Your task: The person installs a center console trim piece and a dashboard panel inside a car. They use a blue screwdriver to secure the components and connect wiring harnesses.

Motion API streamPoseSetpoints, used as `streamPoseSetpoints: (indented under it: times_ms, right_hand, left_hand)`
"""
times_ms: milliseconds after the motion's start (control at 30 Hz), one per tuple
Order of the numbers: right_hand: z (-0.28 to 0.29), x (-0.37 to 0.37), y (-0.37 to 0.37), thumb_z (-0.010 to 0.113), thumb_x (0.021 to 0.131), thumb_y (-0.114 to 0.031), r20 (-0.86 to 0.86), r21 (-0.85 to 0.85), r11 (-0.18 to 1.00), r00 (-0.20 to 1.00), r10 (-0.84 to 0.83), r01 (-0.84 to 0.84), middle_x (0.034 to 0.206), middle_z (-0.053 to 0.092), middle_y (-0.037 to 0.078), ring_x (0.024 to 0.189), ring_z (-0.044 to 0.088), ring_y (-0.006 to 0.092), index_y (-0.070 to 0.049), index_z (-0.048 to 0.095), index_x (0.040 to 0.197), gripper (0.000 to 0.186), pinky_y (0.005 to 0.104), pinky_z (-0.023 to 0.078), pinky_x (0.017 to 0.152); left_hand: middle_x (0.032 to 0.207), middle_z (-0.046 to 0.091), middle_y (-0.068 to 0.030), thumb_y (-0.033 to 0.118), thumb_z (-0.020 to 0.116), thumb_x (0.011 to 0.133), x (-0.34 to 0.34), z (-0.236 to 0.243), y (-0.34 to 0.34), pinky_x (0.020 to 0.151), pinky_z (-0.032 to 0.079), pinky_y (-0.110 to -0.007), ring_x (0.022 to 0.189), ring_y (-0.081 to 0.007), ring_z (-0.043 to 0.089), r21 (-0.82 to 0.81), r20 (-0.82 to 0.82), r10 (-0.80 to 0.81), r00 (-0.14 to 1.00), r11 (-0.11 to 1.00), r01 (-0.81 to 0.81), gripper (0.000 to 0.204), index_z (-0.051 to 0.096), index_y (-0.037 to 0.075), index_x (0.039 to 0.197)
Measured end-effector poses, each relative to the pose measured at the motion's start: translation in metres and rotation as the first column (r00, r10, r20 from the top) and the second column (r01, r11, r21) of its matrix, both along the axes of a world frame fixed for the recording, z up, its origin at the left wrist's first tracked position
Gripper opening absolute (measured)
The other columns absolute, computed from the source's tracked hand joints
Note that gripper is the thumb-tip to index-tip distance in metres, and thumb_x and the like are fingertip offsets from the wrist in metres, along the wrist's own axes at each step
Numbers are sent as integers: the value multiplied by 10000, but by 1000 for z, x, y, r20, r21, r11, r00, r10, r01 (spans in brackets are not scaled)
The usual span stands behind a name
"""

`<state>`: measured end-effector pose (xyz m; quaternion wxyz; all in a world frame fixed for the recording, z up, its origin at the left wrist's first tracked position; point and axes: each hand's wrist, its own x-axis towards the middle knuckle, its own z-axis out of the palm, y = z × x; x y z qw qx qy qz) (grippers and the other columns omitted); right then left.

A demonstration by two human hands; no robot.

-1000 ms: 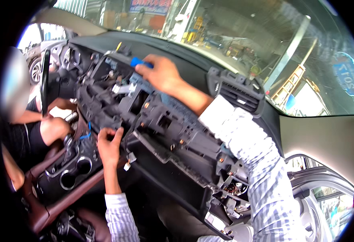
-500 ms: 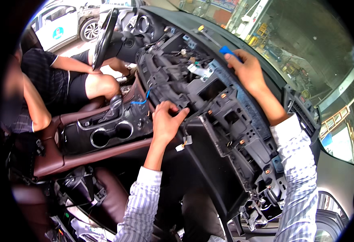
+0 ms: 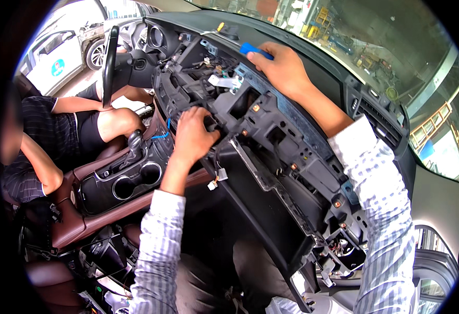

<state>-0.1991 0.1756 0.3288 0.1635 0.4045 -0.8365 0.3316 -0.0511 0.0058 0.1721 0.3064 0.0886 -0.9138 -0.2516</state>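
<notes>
My right hand [image 3: 276, 63] is closed round the blue handle of a screwdriver [image 3: 248, 48] above the dashboard's upper edge. Its thin shaft points left along the dash top. Lower down, my left hand [image 3: 190, 137] grips a black part of the stripped dashboard frame [image 3: 263, 118] beside the centre console; the thumb and curled fingers partly hide that part. A white connector [image 3: 222, 174] hangs on wires just below this hand. Silver bracket [image 3: 224, 82] and exposed wiring lie in the open dash between my hands.
Another person [image 3: 57, 131] sits left, behind the steering wheel [image 3: 110, 68]. The centre console [image 3: 96, 191] has a gear lever [image 3: 134, 141] and cup holders. A black glove box panel [image 3: 255, 193] stands before my legs. Loose parts [image 3: 106, 254] lie at lower left. The windscreen [image 3: 376, 42] rises beyond.
The view has shifted, and the dash sits further left. My left hand has moved further onto the dash frame, its fingers reaching over it. My right hand still holds the screwdriver.
</notes>
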Motion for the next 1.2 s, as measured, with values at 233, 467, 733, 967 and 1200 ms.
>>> streamPoseSetpoints:
  times_ms: [233, 467, 733, 967, 1200]
  right_hand:
    - [-3, 0, -9, 651, 903, -361, -36, -34, 998, 998, 55, -57, 915, 732, 211, 873, 710, 363, 9, 712, 994, 386, 439, 523, 807]
    - [-1, -3, 2, 660, 921, -402, 2, -11, 997, 997, 73, -73, 780, 702, 120, 721, 659, 218, 5, 706, 921, 410, 361, 504, 709]
    - [-9, -10, 5, 661, 932, -433, -13, -33, 997, 997, 73, -73, 770, 658, 54, 692, 569, 135, -30, 711, 934, 406, 301, 450, 667]
    - [-3, -3, -2, 656, 908, -327, -170, 8, 998, 983, 63, -63, 914, 701, 278, 887, 708, 365, 54, 715, 979, 392, 430, 519, 804]
    - [0, 2, 2, 648, 911, -316, -127, -61, 995, 989, 76, -85, 905, 701, 280, 875, 708, 374, 67, 715, 986, 395, 418, 524, 816]
  left_hand:
    - [1070, 609, -184, 194, 758, 711, -9, -21, -19, 974, 454, -457, 1108, -396, 560, -73, -61, -49, 997, 996, 44, 403, 641, 3, 1046]
    - [1089, 646, -134, 313, 750, 693, -18, -12, -15, 964, 427, -450, 1102, -357, 563, -56, 8, -160, 987, 986, 160, 470, 656, 41, 1065]
    - [1006, 582, -134, 238, 726, 695, -15, -16, -24, 984, 375, -444, 1080, -347, 530, -81, -70, -197, 978, 978, 191, 379, 613, 45, 1001]
    - [1046, 609, -176, 235, 729, 700, -9, -2, -23, 1008, 373, -442, 1093, -359, 528, -101, 71, -176, 982, 978, 182, 397, 616, 3, 1002]
    - [988, 583, -152, 195, 719, 702, -6, 5, -18, 959, 395, -425, 1033, -352, 530, -41, 70, -178, 981, 983, 181, 344, 609, -2, 962]
